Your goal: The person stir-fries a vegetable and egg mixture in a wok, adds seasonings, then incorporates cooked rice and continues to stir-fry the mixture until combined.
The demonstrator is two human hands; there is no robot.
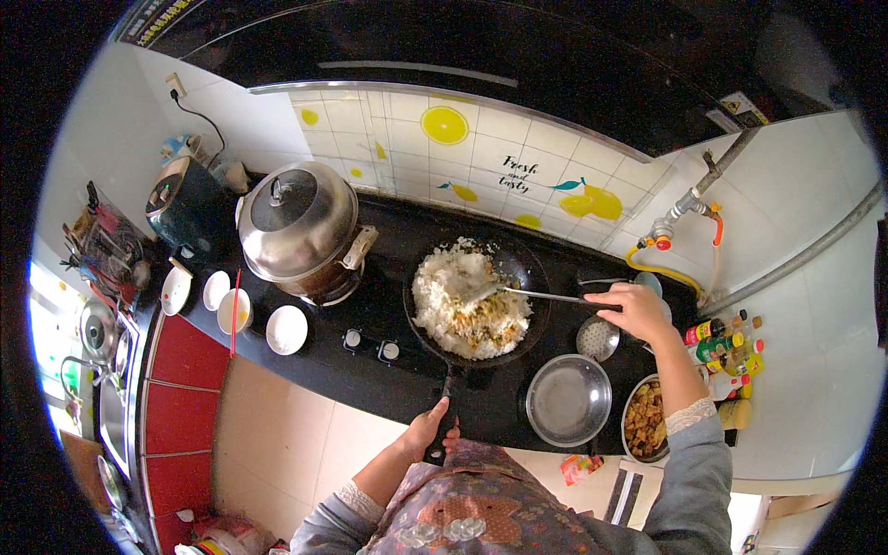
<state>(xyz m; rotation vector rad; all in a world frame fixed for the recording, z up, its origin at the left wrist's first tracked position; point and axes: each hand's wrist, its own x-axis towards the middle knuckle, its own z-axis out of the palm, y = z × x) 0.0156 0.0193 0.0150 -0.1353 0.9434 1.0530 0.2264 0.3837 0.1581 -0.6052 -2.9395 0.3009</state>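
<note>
A black wok (538,277) stands on the stove, heaped with white rice (444,277) mixed with browned and green bits towards the lower right. My left hand (429,430) is closed around the wok's handle near its end. With my right hand (631,309) I grip the dark handle of a metal spatula (555,296), whose blade rests against the rice and is partly blurred. Below my right hand lies a perforated metal skimmer (596,338). Nearby is a shallow metal pan (569,400), and beside my right forearm a bowl of browned food pieces (645,420).
A large lidded steel pot (298,225) occupies the left burner. Several white bowls (286,329) stand along the counter's left part, red chopsticks (236,312) across one. Seasoning bottles (721,347) line the right wall. A yellow gas hose (666,269) runs behind. The range hood (485,41) overhangs the stove.
</note>
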